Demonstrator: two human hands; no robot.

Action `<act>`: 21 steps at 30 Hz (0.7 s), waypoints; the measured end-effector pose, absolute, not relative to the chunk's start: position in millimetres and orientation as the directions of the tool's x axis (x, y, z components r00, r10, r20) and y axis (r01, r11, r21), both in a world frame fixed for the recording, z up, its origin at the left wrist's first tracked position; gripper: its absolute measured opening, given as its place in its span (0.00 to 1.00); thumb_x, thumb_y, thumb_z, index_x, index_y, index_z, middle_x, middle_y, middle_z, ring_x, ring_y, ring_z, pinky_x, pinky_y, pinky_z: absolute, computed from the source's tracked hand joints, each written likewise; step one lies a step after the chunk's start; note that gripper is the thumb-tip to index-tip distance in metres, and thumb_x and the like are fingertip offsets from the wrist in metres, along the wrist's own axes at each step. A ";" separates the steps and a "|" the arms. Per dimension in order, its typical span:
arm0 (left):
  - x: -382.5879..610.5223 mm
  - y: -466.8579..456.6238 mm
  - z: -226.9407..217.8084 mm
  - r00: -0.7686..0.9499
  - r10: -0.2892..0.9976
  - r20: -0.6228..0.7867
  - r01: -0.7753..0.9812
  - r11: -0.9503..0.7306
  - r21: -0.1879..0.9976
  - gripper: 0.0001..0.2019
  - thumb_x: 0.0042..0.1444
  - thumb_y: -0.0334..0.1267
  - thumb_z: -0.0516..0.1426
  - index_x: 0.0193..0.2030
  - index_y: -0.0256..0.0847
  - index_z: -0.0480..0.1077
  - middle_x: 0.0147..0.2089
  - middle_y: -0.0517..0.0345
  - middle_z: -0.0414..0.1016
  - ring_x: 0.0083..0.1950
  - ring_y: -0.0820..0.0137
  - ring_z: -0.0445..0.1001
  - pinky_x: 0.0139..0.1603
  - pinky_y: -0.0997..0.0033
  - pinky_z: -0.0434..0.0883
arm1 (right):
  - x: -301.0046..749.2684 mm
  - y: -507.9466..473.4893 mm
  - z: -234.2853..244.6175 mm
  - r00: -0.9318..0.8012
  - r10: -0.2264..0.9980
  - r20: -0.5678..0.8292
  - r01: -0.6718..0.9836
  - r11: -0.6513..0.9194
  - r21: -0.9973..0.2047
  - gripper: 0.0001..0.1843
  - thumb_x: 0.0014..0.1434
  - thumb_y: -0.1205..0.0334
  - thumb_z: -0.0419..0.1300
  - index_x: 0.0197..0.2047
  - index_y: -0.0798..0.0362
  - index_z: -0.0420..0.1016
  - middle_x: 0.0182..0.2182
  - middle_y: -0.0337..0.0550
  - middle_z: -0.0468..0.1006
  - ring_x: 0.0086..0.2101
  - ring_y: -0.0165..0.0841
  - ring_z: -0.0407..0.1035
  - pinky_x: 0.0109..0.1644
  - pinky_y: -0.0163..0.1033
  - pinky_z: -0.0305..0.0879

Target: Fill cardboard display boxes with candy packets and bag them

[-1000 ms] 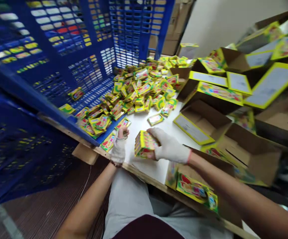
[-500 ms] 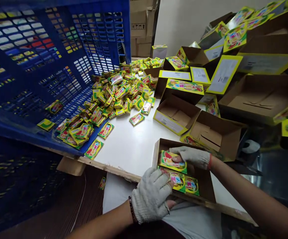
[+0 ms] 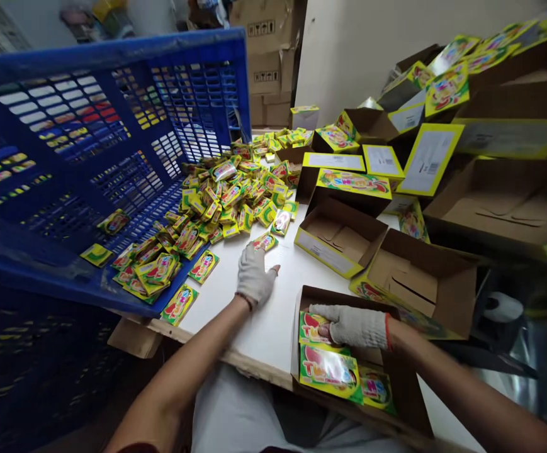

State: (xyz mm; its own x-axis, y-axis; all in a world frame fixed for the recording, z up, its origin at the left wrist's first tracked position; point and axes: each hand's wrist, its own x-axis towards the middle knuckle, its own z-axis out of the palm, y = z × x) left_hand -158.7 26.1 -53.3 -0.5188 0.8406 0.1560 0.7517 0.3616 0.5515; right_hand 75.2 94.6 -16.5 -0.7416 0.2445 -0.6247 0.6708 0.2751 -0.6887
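My left hand [image 3: 254, 275], in a white knit glove, reaches over the white table [image 3: 273, 314] with fingers stretched out toward a loose yellow packet [image 3: 264, 241] at the edge of the packet pile [image 3: 228, 195]. My gloved right hand [image 3: 351, 325] lies inside an open cardboard box [image 3: 398, 371] at the table's near edge, fingers pressing flat on the yellow packets [image 3: 327, 371] stacked in it.
A tilted blue plastic crate [image 3: 112, 138] at the left spills packets onto the table. Several open yellow-printed cardboard boxes [image 3: 339, 236] crowd the right side and back. Brown cartons [image 3: 268, 69] stand against the far wall. My lap shows below the table edge.
A second ago my right hand held a stack of packets above the table; it now rests on packets in the box. My left hand left the box and reached forward to the pile.
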 end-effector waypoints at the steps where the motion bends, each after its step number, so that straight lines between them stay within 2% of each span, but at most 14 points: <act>1: -169.6 46.7 -55.1 -0.556 0.825 0.101 0.732 0.428 0.530 0.31 0.52 0.39 0.66 0.62 0.33 0.67 0.68 0.31 0.62 0.71 0.43 0.58 0.70 0.44 0.58 | 74.4 94.1 -16.3 -0.735 0.260 -0.626 0.678 0.293 -0.675 0.33 0.54 0.55 0.60 0.64 0.48 0.73 0.51 0.45 0.82 0.50 0.44 0.75 0.56 0.48 0.70; 3: -185.5 74.1 -57.9 -0.578 0.815 0.050 0.711 0.472 0.521 0.30 0.50 0.36 0.66 0.61 0.33 0.68 0.64 0.32 0.67 0.68 0.43 0.62 0.68 0.44 0.59 | 73.5 93.9 -15.6 -0.732 0.290 -0.616 0.681 0.313 -0.662 0.33 0.53 0.55 0.61 0.63 0.49 0.73 0.53 0.46 0.81 0.52 0.46 0.74 0.58 0.50 0.69; 6: -191.8 77.9 -59.4 -0.552 0.831 0.073 0.710 0.422 0.563 0.26 0.53 0.35 0.62 0.60 0.37 0.69 0.57 0.39 0.74 0.61 0.50 0.70 0.64 0.51 0.67 | 76.9 94.6 -9.5 -0.762 0.294 -0.577 0.646 0.281 -0.710 0.33 0.51 0.54 0.62 0.61 0.50 0.75 0.53 0.47 0.81 0.52 0.47 0.75 0.59 0.51 0.69; 9: -178.4 50.7 -49.8 -0.496 0.858 0.133 0.724 0.324 0.609 0.27 0.57 0.37 0.59 0.64 0.39 0.64 0.59 0.43 0.73 0.61 0.56 0.72 0.64 0.55 0.69 | 88.2 95.6 10.1 -0.783 0.384 -0.489 0.598 0.249 -0.762 0.32 0.49 0.53 0.65 0.58 0.51 0.76 0.52 0.48 0.80 0.52 0.47 0.74 0.58 0.51 0.70; 11: -161.5 27.4 -33.6 -0.388 0.880 0.276 0.766 0.141 0.627 0.29 0.57 0.39 0.59 0.66 0.39 0.62 0.60 0.43 0.72 0.61 0.57 0.72 0.64 0.55 0.69 | 97.5 96.0 32.2 -0.755 0.550 -0.357 0.574 0.292 -0.765 0.27 0.54 0.52 0.62 0.55 0.53 0.77 0.48 0.48 0.81 0.49 0.45 0.75 0.55 0.48 0.71; 13: -140.0 7.3 -12.4 -0.196 0.866 0.461 0.816 -0.116 0.566 0.30 0.58 0.40 0.59 0.67 0.40 0.61 0.59 0.43 0.73 0.61 0.56 0.72 0.65 0.53 0.68 | 105.1 95.4 58.9 -0.698 0.702 -0.143 0.555 0.405 -0.727 0.24 0.59 0.51 0.58 0.55 0.53 0.76 0.45 0.47 0.80 0.46 0.42 0.74 0.52 0.46 0.71; 15: -115.3 -6.5 7.6 0.047 0.833 0.551 0.830 -0.340 0.443 0.29 0.59 0.37 0.57 0.67 0.44 0.60 0.59 0.44 0.73 0.61 0.57 0.72 0.64 0.51 0.69 | 110.2 93.8 84.6 -0.698 0.716 0.018 0.547 0.550 -0.632 0.23 0.60 0.52 0.59 0.56 0.51 0.75 0.44 0.45 0.79 0.45 0.41 0.73 0.52 0.45 0.70; 16: -102.6 -11.0 15.0 0.161 0.810 0.564 0.817 -0.430 0.383 0.29 0.59 0.35 0.56 0.68 0.45 0.59 0.59 0.45 0.73 0.61 0.57 0.72 0.64 0.51 0.69 | 112.4 93.1 95.0 -0.729 0.684 0.024 0.553 0.609 -0.568 0.21 0.59 0.54 0.60 0.54 0.49 0.77 0.43 0.44 0.80 0.45 0.41 0.73 0.51 0.44 0.69; 18: -79.1 -16.2 22.4 0.294 0.768 0.569 0.786 -0.533 0.313 0.33 0.60 0.32 0.55 0.72 0.46 0.53 0.59 0.44 0.73 0.60 0.58 0.72 0.63 0.52 0.70 | 118.3 93.6 107.0 -0.778 0.617 -0.114 0.596 0.669 -0.444 0.15 0.57 0.55 0.63 0.47 0.46 0.80 0.38 0.42 0.81 0.43 0.41 0.75 0.49 0.44 0.69; 21: -53.4 -20.9 17.5 0.255 0.790 0.557 0.812 -0.488 0.320 0.39 0.61 0.37 0.56 0.75 0.40 0.44 0.64 0.38 0.69 0.65 0.54 0.68 0.64 0.51 0.69 | 133.1 100.8 96.7 -0.688 0.649 -0.324 0.725 0.619 -0.301 0.06 0.50 0.57 0.68 0.32 0.47 0.81 0.30 0.43 0.80 0.37 0.44 0.76 0.45 0.49 0.69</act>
